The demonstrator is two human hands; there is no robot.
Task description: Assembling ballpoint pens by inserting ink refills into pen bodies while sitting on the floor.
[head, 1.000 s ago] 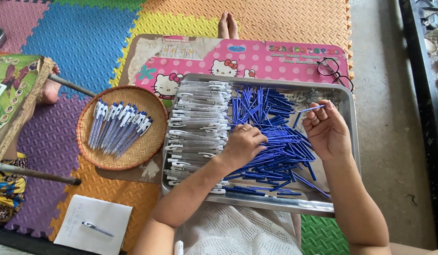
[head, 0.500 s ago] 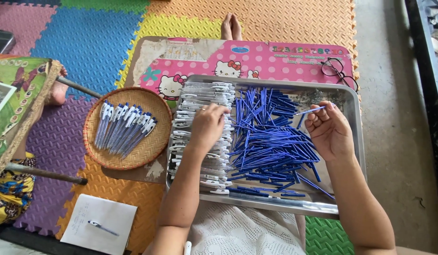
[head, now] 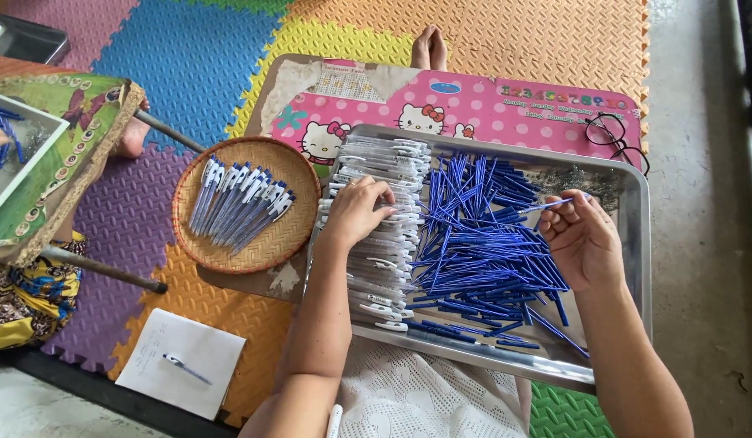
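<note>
A metal tray [head: 635, 243] lies in front of me, holding a stack of white pen barrels [head: 384, 259] on its left and a heap of blue refills [head: 481, 251] in the middle. My left hand [head: 355, 211] rests on the white pen barrels, fingers curled over one of them. My right hand [head: 582, 239] hovers over the tray's right side and pinches a single blue refill [head: 546, 207] that points left. A round woven basket [head: 287, 243] left of the tray holds several assembled pens [head: 238, 203].
The tray sits on a pink cartoon-print low table [head: 505, 101] with black glasses [head: 615, 134] on its right end. A notepad with a pen [head: 181, 365] lies on the foam mat at lower left. Another low table [head: 59, 162] stands at far left. A bare foot [head: 428, 45] shows beyond.
My left hand moved from the blue refills leftward onto the white barrels and has settled there. My right hand keeps holding one refill almost in place.
</note>
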